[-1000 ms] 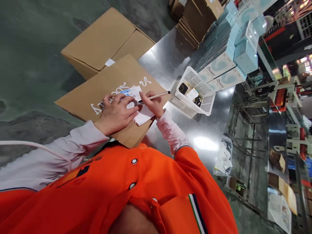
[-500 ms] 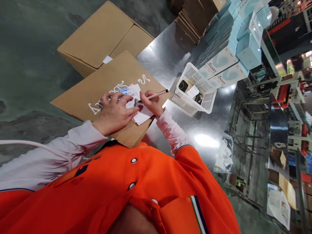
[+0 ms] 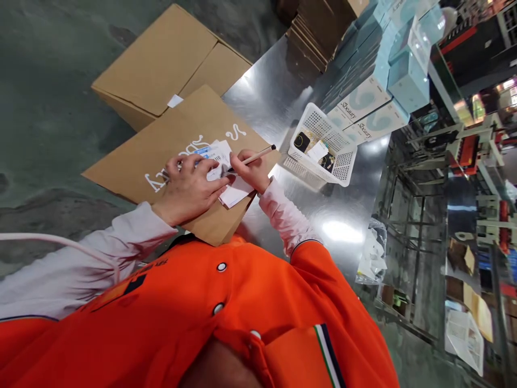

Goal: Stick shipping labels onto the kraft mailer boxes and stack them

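At far left, a pale cable lies across the white sleeve (image 3: 92, 264) of the person's left arm, which reaches in from the side over the grey-green floor (image 3: 40, 124). The left hand (image 3: 188, 191) rests on a small stack of papers (image 3: 216, 161), fingers curled over the top and thumb stretched along the near edge, holding the stack down. The top sheet shows a blue strip and what may be a barcode, though the small print is too fine to read. A loose white slip (image 3: 234, 193) sticks out beneath the stack, near the wrist of the right hand. All of this lies on a flattened kraft carton (image 3: 181, 126) with large white lettering, which overhangs the edge of a stainless-steel worktop (image 3: 272, 99). A folded cardboard box (image 3: 153, 67) sits on the floor just beyond it. The right hand (image 3: 250, 172) comes in from the other side, its fingers closed around a slim pale pen (image 3: 258, 156) with a dark end, the tip down at the papers, just beside the left hand's thumb. To the right, a white perforated plastic basket (image 3: 323, 145) holding printed cards (image 3: 317, 151) stands on the worktop, near pale blue boxes (image 3: 365, 99).
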Demonstrator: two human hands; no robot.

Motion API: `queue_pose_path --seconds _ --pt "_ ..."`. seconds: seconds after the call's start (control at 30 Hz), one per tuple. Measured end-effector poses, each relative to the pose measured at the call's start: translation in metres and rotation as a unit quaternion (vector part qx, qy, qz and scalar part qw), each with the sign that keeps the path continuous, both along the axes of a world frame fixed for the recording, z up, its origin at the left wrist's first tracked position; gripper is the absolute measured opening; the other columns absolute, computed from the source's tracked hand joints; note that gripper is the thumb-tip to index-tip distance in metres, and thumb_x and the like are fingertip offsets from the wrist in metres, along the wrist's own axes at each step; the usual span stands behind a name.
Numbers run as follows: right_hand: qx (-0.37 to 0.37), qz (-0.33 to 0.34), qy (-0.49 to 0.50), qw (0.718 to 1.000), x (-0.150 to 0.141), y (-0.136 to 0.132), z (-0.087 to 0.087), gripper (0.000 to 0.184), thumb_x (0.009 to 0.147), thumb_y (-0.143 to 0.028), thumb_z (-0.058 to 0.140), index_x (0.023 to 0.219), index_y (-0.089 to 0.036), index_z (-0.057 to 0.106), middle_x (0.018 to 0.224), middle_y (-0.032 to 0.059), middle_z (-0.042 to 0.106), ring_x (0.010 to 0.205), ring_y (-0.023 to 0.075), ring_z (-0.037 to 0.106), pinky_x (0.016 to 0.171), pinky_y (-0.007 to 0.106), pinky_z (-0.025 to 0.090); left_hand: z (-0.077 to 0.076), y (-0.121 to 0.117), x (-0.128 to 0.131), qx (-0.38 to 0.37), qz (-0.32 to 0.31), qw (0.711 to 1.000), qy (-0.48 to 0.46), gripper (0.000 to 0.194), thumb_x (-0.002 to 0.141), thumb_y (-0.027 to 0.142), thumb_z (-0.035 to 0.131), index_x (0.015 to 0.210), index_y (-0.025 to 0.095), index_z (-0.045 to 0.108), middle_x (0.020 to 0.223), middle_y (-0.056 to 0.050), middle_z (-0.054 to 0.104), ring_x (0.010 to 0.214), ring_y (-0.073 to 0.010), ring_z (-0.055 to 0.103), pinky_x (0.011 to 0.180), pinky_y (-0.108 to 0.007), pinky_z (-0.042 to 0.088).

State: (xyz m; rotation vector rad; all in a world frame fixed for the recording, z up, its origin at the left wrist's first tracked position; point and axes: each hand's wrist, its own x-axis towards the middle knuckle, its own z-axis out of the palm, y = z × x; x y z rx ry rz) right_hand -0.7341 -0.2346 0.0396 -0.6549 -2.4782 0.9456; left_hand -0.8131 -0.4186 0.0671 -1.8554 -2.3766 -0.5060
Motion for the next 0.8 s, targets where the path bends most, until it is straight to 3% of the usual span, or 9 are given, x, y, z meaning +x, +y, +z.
queue_pose_path --seconds 0.8 --pt "-0.041 -0.013 0.004 0.999 -0.0013 -0.0015 0.0086 0.043 0.090 -0.027 0.065 0.051 -0.018 0.047 0.050 -0.0061 0.041 0.052 0.0084 0.040 0.054 0.024 0.031 -0.0031 0.0001 -0.0010 0.005 -0.002 1.000 0.026 0.038 0.104 0.042 0.045 0.105 0.028 0.080 0.133 -0.014 0.063 0.128 -0.0390 0.046 0.100 -0.063 0.031"
